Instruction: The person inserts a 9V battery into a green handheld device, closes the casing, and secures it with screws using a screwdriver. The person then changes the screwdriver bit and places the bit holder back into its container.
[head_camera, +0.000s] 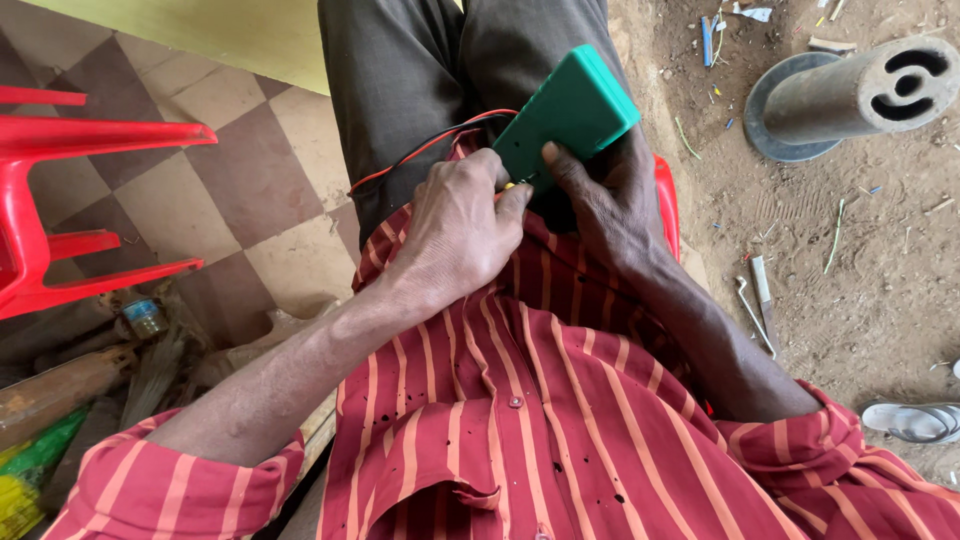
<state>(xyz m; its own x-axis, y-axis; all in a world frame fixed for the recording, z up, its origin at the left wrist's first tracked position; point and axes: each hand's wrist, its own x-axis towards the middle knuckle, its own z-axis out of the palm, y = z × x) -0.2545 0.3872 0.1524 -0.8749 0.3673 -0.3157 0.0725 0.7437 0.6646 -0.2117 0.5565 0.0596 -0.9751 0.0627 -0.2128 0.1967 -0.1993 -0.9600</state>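
I sit in a red and orange striped shirt and dark trousers. My right hand (610, 195) grips a flat green plastic box (567, 110) from below, thumb on its near edge, above my lap. My left hand (458, 225) is curled at the box's near left corner, fingertips pinching something small and yellowish there. A red wire and a black wire (420, 152) run from that corner across my left thigh. What the left fingers hold is mostly hidden.
A red plastic chair (60, 200) stands at the left on a checkered tile floor. On the dirt at the right are a grey metal cylinder on a round base (860, 95), a small knife-like tool (765, 300), and a sandal (915, 420). Sticks and a small jar (143, 316) lie lower left.
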